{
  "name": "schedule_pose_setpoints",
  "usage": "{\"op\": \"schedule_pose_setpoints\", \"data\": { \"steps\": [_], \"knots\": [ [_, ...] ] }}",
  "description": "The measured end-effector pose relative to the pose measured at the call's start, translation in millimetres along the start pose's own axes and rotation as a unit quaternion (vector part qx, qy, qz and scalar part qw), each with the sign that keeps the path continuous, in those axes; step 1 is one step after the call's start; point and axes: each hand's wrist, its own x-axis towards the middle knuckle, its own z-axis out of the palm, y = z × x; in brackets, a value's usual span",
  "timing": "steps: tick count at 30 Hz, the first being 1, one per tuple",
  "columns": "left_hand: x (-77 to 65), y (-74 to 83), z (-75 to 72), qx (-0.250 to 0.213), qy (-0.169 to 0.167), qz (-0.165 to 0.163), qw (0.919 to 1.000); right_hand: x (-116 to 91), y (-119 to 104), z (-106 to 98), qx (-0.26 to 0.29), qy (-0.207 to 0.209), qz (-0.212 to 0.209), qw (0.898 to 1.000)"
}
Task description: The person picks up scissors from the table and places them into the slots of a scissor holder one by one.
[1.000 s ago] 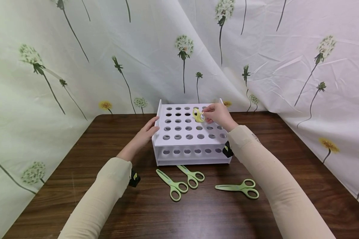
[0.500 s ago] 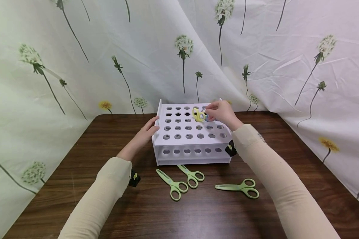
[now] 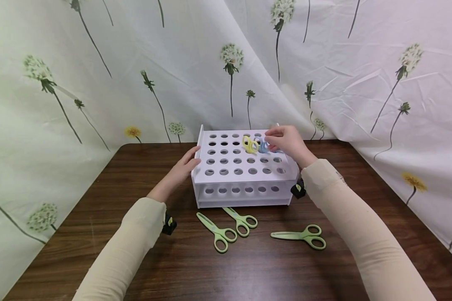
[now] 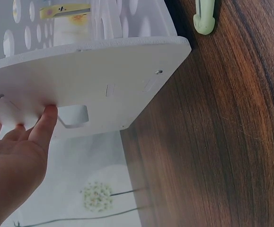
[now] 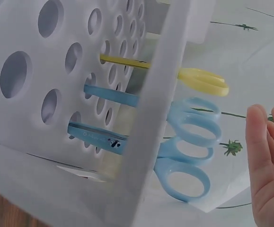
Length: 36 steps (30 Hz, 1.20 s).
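Observation:
The white rack (image 3: 229,177), with rows of round holes, stands at the middle back of the table. My left hand (image 3: 181,167) rests against its left side panel (image 4: 122,71), fingers fairly straight. Yellow scissors (image 5: 203,82) stand in a hole, blades down and handles above the top plate. Beside them stand two pairs of blue scissors (image 5: 110,96), also handles up; in the head view the right hand partly hides these blue handles (image 3: 262,145). My right hand (image 3: 288,140) hovers at the back right of the rack. In the right wrist view its fingertips are apart from the handles, holding nothing.
Two pairs of green scissors (image 3: 212,228) lie close together in front of the rack. Another green pair (image 3: 297,236) lies farther right, near the right forearm. Behind the brown wooden table (image 3: 245,271) hangs a dandelion-print curtain (image 3: 196,62).
My right hand has moved right, away from the yellow scissors, uncovering blue handles beside them. The left hand has stayed on the rack's side.

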Motion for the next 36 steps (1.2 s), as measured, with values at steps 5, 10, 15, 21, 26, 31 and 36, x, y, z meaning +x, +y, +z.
{"op": "schedule_pose_setpoints", "data": {
  "steps": [5,10,15,21,26,31,36],
  "knots": [
    [-2.2,2.2,0.4,-0.008,-0.001,0.001,1.0000,-8,1,-5,0.018,0.004,-0.012,1.000],
    [-1.0,1.1,0.2,-0.005,-0.006,0.005,1.0000,-15,0,-8,0.028,0.013,-0.015,0.999],
    [0.8,-0.2,-0.3,0.005,-0.003,-0.003,1.0000,-21,-2,-13,0.030,0.014,-0.033,0.999],
    [0.9,0.8,0.3,0.006,-0.001,-0.006,1.0000,-32,-3,-16,0.039,0.022,-0.050,0.998],
    [-0.1,1.3,0.4,0.006,0.000,-0.002,1.0000,-39,-2,-20,0.044,0.026,-0.054,0.997],
    [0.2,1.5,0.5,0.001,0.001,-0.011,0.9999,-47,-1,-25,0.039,0.017,-0.068,0.997],
    [0.4,1.1,0.1,-0.006,0.000,-0.012,0.9999,-56,-2,-29,0.032,0.021,-0.073,0.997]
  ]
}}
